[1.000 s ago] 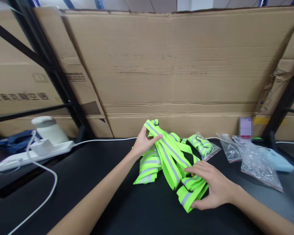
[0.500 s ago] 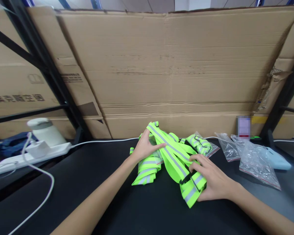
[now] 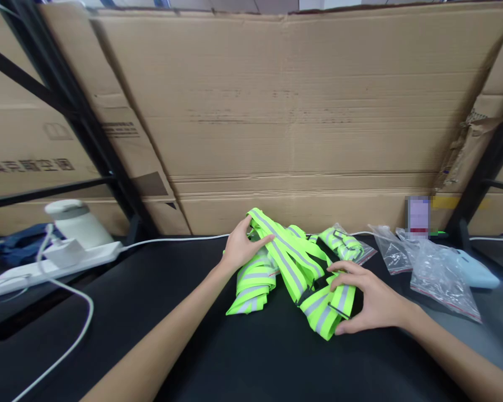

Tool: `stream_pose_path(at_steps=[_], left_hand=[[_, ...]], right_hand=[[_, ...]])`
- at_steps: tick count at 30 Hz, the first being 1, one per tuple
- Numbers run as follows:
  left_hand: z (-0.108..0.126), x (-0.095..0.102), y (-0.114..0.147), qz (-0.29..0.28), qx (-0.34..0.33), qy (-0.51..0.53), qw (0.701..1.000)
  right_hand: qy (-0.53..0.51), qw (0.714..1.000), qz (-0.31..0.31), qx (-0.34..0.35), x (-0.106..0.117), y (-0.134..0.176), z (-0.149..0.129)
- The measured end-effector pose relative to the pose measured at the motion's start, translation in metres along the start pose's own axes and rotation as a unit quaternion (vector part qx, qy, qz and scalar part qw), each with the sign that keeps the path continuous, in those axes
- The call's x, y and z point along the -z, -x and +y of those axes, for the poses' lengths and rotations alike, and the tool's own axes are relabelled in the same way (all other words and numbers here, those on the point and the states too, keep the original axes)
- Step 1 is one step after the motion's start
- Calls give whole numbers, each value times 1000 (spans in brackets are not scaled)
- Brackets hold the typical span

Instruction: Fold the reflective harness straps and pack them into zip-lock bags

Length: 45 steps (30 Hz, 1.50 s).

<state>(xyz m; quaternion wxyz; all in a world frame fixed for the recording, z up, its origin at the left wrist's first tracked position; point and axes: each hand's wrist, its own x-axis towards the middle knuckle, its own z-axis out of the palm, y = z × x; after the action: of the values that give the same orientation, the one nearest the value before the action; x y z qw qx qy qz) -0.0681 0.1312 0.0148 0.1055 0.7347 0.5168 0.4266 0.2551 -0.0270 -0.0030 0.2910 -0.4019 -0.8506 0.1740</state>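
Observation:
A neon-yellow reflective strap harness [image 3: 293, 254] with grey stripes and black buckles stretches between my two hands above the black table. My left hand [image 3: 243, 245] grips its upper left end, thumb across the bands. Curled round the lower right end, near a black buckle [image 3: 339, 310], is my right hand [image 3: 371, 298]. Beneath my left hand lies another folded bundle of the same strap [image 3: 251, 287], partly covered by it. A rolled strap bundle [image 3: 341, 244] rests on a clear bag behind my right hand.
Clear zip bags [image 3: 440, 279] and a light-blue item [image 3: 473, 271] lie at the right. On the left are a white power strip [image 3: 88, 259], its cable, a pale lidded container [image 3: 79, 223] and dark-blue fabric [image 3: 17, 245]. A cardboard wall [image 3: 285, 123] stands behind.
The lower right end of the harness has turned and lifted slightly in my right hand, its looped end folding rounder. My left hand has shifted a little to the left.

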Motion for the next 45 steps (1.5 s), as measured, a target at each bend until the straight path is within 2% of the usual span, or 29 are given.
stream_pose_path(at_steps=[6,9,11,12,13,14,16,20,22,24,25,29,31,35,38,42,45], left_hand=[[0,2,1,53,9,-104,993],[20,7,6,129,-9,-174,976],[43,7,16,159,-74,-169,970],[55,6,25,142,-122,-144,972],[68,3,35,100,-174,-111,973],[80,-1,47,36,-222,-84,971],[100,-11,71,-93,-273,-43,956],[116,-29,104,-234,-282,-64,928],[114,-32,108,-274,-289,-61,915],[111,-33,107,-293,-295,-43,909],[109,-33,106,-296,-295,-32,908],[111,-31,104,-315,-278,21,907],[114,-31,105,-329,-262,54,906],[118,-27,110,-335,-240,118,903],[120,-24,115,-331,-239,202,890],[120,-25,121,-304,-271,267,873],[119,-30,124,-302,-319,260,860]], right_hand=[[-17,1000,16,1,4,0,5],[-15,999,42,1,5,-2,7],[-12,998,55,-5,3,-4,7],[-11,998,62,-6,1,-5,8],[-9,998,68,-5,-1,-6,8],[-12,997,71,-1,-3,-7,8],[-37,997,68,9,-7,-7,8],[-146,989,23,-8,-5,-6,5],[-179,983,-5,-35,1,-6,5],[-206,977,6,-62,8,-7,7],[-221,972,32,-75,10,-7,9],[-204,944,215,-142,13,-9,23],[-173,935,260,-168,13,-8,30],[-166,922,276,-214,14,-5,39],[-184,901,306,-246,16,-5,45],[-221,859,356,-293,24,-5,57],[-237,831,393,-314,34,-2,68]])
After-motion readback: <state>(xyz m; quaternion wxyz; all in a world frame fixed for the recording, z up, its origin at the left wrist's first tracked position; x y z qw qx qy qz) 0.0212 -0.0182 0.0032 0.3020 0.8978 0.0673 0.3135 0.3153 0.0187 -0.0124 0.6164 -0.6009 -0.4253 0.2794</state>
